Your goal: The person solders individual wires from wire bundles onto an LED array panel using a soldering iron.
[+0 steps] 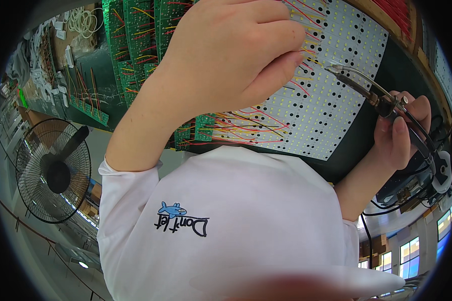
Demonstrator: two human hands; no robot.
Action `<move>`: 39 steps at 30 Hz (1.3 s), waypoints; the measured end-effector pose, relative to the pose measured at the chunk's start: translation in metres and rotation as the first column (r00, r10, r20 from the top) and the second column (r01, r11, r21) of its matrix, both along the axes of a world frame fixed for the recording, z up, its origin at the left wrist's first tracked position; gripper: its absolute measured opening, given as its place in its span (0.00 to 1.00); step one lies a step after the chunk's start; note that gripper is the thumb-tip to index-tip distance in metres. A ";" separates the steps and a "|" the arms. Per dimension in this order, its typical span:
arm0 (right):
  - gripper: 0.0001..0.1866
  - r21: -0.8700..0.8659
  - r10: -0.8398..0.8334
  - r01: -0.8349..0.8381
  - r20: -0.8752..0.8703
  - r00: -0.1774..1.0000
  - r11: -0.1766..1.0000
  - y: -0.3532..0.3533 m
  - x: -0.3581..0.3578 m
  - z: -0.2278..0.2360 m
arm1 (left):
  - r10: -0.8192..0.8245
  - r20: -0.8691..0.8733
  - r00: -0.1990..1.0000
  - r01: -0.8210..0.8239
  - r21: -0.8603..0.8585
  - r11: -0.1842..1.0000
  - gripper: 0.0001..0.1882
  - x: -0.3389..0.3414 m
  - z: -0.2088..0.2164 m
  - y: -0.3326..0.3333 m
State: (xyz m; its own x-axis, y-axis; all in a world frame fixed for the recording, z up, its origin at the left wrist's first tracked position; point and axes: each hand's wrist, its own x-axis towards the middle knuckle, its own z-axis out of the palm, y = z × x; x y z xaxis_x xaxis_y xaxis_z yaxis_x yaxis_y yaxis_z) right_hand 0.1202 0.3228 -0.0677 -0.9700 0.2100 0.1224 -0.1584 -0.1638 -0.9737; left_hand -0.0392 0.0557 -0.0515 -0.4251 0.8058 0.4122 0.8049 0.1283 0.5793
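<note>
My left hand (pixel 241 55) reaches across the boards, closed, with thumb and forefinger pinched on a wire whose grip is mostly hidden by the fingers. Thin red, yellow and black wires (pixel 306 85) show around those fingertips. Beneath lies a white LED panel (pixel 331 105) with rows of small yellowish LEDs and black round spots. My right hand (pixel 404 125) is wrapped round a soldering iron (pixel 384 106) with a curved metal feed tube. Its tip points left over the panel, a short way from my left fingertips. Green circuit boards (pixel 135 45) with wires lie left of my left hand.
A single green board strip (pixel 88 108) with upright wires lies at the left. White connectors and coiled white cable (pixel 83 22) sit at the far left. A black fan (pixel 55 170) stands beside the bench. Red wires (pixel 397 15) fill a wooden-edged tray at top right. Black cables (pixel 402 208) hang below the iron.
</note>
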 end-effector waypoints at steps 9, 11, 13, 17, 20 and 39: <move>0.16 0.010 0.022 -0.022 0.009 1.000 1.000 -0.001 -0.002 0.001 | 0.024 -0.004 1.000 -0.024 0.025 0.999 0.06 0.001 0.000 0.001; 0.17 0.032 0.014 -0.015 0.015 1.000 0.999 -0.005 -0.002 0.002 | 0.026 -0.005 1.000 -0.026 0.030 0.999 0.06 0.001 0.000 0.000; 0.18 0.058 0.001 -0.002 0.024 1.000 0.998 -0.008 -0.001 0.005 | 0.014 0.003 1.000 -0.014 0.014 1.000 0.06 0.000 -0.001 0.001; 0.20 0.098 -0.030 0.024 0.060 0.998 0.995 -0.011 -0.001 0.005 | 0.021 -0.001 1.000 -0.021 0.018 1.000 0.06 0.001 -0.001 0.001; 0.20 0.127 -0.049 0.039 0.077 0.996 0.991 -0.014 -0.002 0.008 | 0.022 -0.012 1.000 -0.021 0.020 1.000 0.06 0.001 0.000 0.001; 0.17 0.123 -0.002 -0.004 0.052 0.999 0.992 -0.012 0.000 0.006 | 0.022 -0.014 1.000 -0.022 0.008 1.000 0.06 0.001 0.000 0.002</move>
